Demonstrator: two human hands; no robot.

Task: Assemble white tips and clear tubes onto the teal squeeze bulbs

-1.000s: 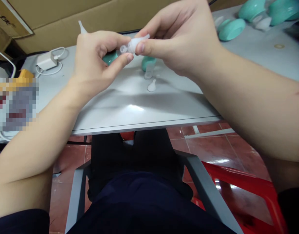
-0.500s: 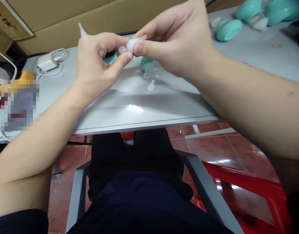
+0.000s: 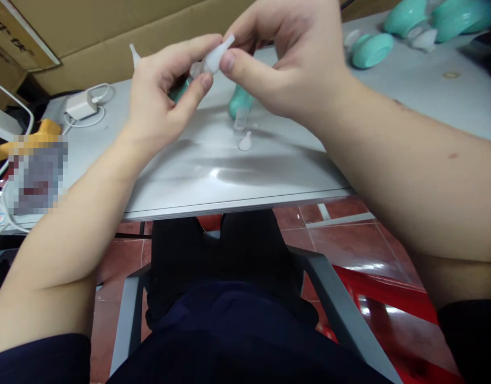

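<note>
My left hand point(image 3: 165, 80) is closed around a green squeeze bulb point(image 3: 180, 92), mostly hidden by the fingers. At the bulb's clear neck point(image 3: 196, 69) sits a white tapered nozzle tip point(image 3: 216, 56), pointing up to the right. The thumb and fingers of my right hand point(image 3: 281, 64) close on the side of that tip; the far fingers are partly hidden. Behind my left hand a second white tip point(image 3: 135, 53) sticks up. On the table below lie another green bulb point(image 3: 240, 101) with a clear neck and a small white nozzle tip point(image 3: 245, 142).
Several green bulbs point(image 3: 372, 50) with clear or white nozzles lie at the back right of the grey table point(image 3: 181, 181), near a pale ring point(image 3: 451, 76). At left are a white charger point(image 3: 80, 105) with cable and a yellow tool point(image 3: 49, 128). Cardboard point(image 3: 109, 32) stands behind.
Both hands have risen slightly. The nozzle tip has turned from nearly level to pointing more upward, and my right thumb has shifted along its side.
</note>
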